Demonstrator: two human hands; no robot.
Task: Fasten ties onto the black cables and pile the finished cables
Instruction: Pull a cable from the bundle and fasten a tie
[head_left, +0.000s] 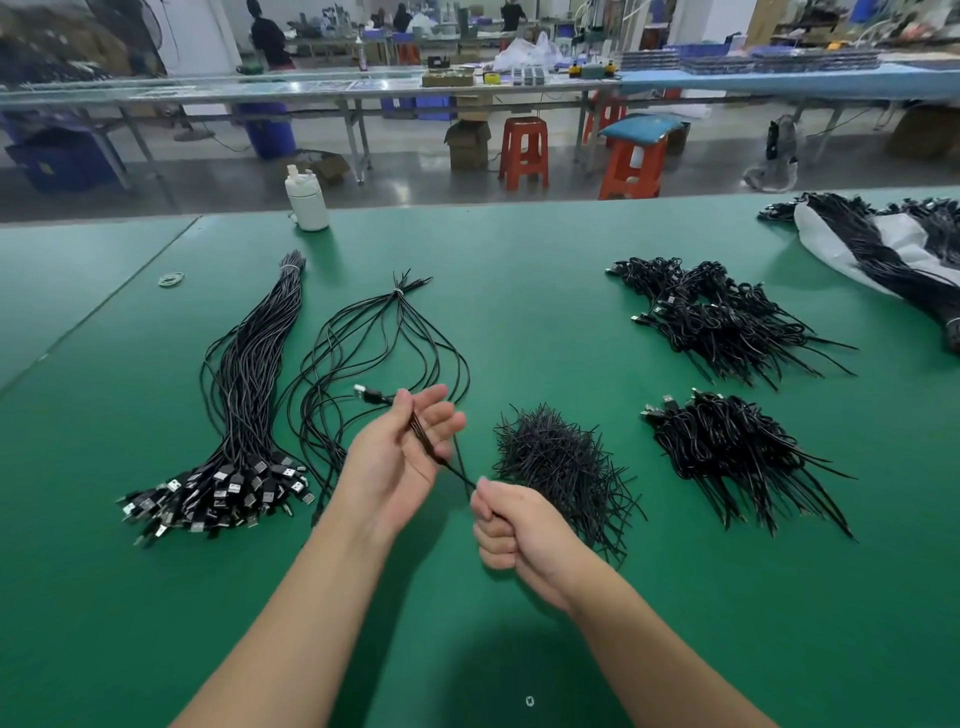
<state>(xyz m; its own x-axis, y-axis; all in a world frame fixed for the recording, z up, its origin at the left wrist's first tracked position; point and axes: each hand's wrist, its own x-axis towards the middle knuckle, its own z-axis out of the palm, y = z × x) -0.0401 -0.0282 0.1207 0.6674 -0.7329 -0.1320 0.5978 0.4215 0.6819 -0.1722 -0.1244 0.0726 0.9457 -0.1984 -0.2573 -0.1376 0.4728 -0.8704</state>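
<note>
Above the green tabletop (519, 649), the left hand (400, 457) pinches a black cable (423, 441) (its plug end pointing away), outer fingers loosely spread; the right hand (514, 530) is curled tight around the cable's lower end; a tie heap (561, 462) lies just right; finished cable piles (727, 447) beyond.

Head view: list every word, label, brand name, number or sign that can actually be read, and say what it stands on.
None can be read.
White bottle at the far table edge: no legible label.
Cartons and blue bins under the back benches: any print is too blurred.
USB plugs of the big cable bundle: any marks are too small.
Small white mark on the green table: not legible.
</note>
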